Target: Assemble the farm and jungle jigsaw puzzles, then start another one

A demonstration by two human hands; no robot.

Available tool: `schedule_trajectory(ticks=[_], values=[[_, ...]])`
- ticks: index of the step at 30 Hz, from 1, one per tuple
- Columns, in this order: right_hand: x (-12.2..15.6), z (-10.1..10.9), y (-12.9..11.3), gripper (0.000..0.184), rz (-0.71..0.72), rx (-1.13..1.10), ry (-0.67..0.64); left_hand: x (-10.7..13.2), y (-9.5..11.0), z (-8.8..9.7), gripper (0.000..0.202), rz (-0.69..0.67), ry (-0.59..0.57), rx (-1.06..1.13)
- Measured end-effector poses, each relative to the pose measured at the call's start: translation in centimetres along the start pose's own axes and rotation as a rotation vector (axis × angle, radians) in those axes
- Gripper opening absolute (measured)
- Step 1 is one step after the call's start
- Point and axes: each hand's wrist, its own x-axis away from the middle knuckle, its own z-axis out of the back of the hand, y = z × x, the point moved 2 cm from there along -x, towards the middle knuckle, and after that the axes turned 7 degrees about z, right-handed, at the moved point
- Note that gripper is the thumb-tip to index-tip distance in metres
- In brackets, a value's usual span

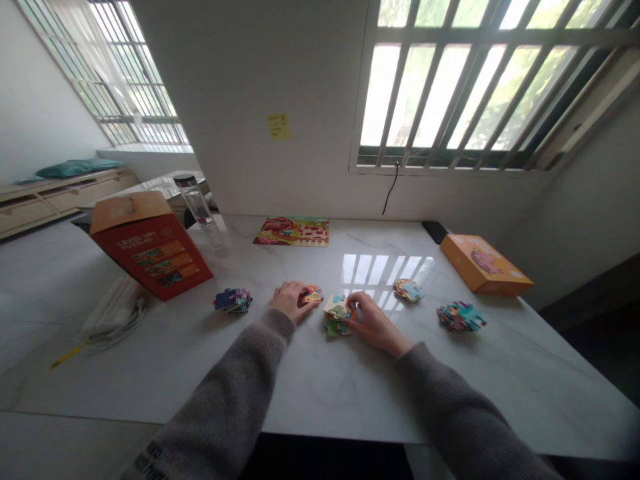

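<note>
a white cable bundle (113, 313) is lying at the far left of the table (320, 393), beside a red cardboard puzzle box (150, 247) that is leaning with its flap open and its printed side turned toward the person. a clear bottle (196, 210) is standing behind the box, away from the hands. a stack of jigsaw pieces (233, 301) is sitting near the left hand (290, 300), within easy reach. the left hand is forming a narrow grip, its fingertips (303, 292) closing on a small cluster of pieces (313, 295). a picture puzzle board (291, 231) is lying flat farther back, clear of the hands' movements. a central pile of pieces (336, 317) is resting between both hands, with the right hand (375, 323) curving over its edge; whether that grip is holding a piece cannot be told. a small pile (409, 290) and a larger pile (461, 317) are staying separate farther right, and an orange box (485, 265) is lying flat at the far right, out of the way.
</note>
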Motion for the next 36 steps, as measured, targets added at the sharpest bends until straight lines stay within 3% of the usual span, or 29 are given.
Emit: schedule_trajectory(ticks=[4,7,13,19,23,27,32,36], values=[[-0.1,0.7,1.4,0.027,-0.019,-0.082,0.062,0.8,1.7,0.5,0.021,-0.135,0.105,0.099],[-0.2,1.5,2.6,0.028,-0.076,-0.131,0.106,1.6,3.4,0.4,0.021,-0.273,0.070,0.166],[-0.4,2.0,3.7,0.030,-0.165,-0.122,0.158,2.6,5.8,-1.7,0.067,-0.454,-0.150,0.087],[-0.5,1.4,4.4,0.030,-0.173,-0.113,0.212,2.8,6.7,-1.6,0.038,-0.381,-0.255,-0.032],[-1.5,1.2,4.9,0.031,-0.189,-0.133,0.206,3.0,6.5,-1.9,0.033,-0.437,-0.266,-0.006],[-3.8,0.3,4.4,0.030,-0.166,-0.214,0.099,2.9,5.3,-1.0,0.034,-0.428,-0.133,0.069],[-7.5,-2.2,2.4,0.029,0.008,-0.174,0.041,1.0,1.8,1.6,0.018,-0.092,0.193,0.113],[-9.2,-4.4,1.4,0.029,0.109,-0.046,-0.068,0.0,-0.6,1.7,0.029,0.015,0.229,0.136]])
